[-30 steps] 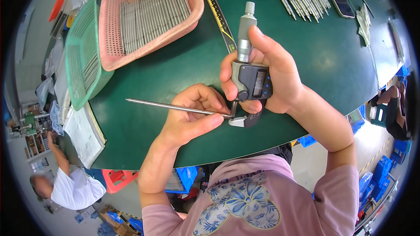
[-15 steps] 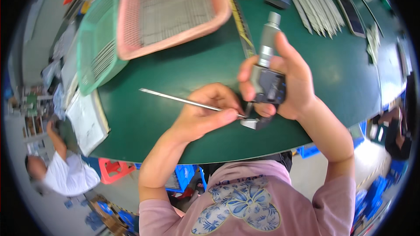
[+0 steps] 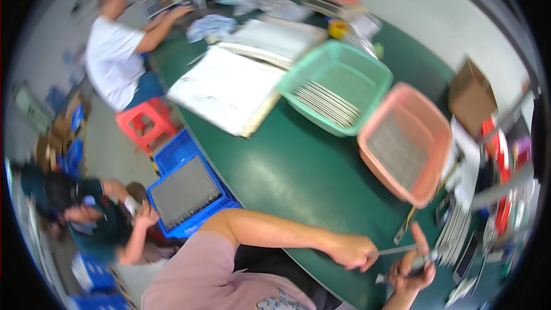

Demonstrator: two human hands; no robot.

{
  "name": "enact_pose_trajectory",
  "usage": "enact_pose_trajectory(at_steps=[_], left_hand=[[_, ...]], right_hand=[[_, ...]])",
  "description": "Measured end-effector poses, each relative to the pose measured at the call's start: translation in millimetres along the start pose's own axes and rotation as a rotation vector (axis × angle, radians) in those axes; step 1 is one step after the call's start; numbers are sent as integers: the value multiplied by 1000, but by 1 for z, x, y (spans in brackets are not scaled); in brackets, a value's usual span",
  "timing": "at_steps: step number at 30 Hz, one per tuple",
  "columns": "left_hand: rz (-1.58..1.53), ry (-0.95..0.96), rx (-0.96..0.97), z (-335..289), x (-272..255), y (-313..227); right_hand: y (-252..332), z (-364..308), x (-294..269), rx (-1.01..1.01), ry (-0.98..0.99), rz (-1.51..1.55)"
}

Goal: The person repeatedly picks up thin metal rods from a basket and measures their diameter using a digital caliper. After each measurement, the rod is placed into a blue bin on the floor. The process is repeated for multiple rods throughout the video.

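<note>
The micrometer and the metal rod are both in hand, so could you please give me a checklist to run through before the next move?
1. Metal rod held by the left hand: ok, it sticks out toward the other hand.
2. Micrometer held by the right hand: ok.
3. Rod seated between the measuring faces: cannot tell, the view is blurred there.
4. Display readable: not ok, no figures can be made out.
5. Green basket upright on the table, with rods inside: ok.
6. Pink basket upright on the table: ok.
</note>
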State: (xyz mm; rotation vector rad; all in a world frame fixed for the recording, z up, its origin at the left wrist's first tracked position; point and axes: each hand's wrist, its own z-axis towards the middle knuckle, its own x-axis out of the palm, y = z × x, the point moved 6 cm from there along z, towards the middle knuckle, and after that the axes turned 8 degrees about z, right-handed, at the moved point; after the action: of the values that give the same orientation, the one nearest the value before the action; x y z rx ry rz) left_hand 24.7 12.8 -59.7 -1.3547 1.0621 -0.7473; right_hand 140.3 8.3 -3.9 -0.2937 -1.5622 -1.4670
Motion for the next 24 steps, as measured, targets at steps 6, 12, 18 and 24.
enact_pose_trajectory(at_steps=[6, 12, 18, 24], left_hand=[[-31, 76, -13, 1, 0, 3], [-402, -231, 302, -12, -58, -23], [-424, -134, 234, -31, -69, -31], [-570, -228, 393, -19, -63, -33]], right_hand=[[6, -15, -7, 84, -6, 31], [18, -19, -29, -22, -229, -27], [7, -16, -21, 6, -303, -139], [-31, -5, -28, -9, -236, 276]])
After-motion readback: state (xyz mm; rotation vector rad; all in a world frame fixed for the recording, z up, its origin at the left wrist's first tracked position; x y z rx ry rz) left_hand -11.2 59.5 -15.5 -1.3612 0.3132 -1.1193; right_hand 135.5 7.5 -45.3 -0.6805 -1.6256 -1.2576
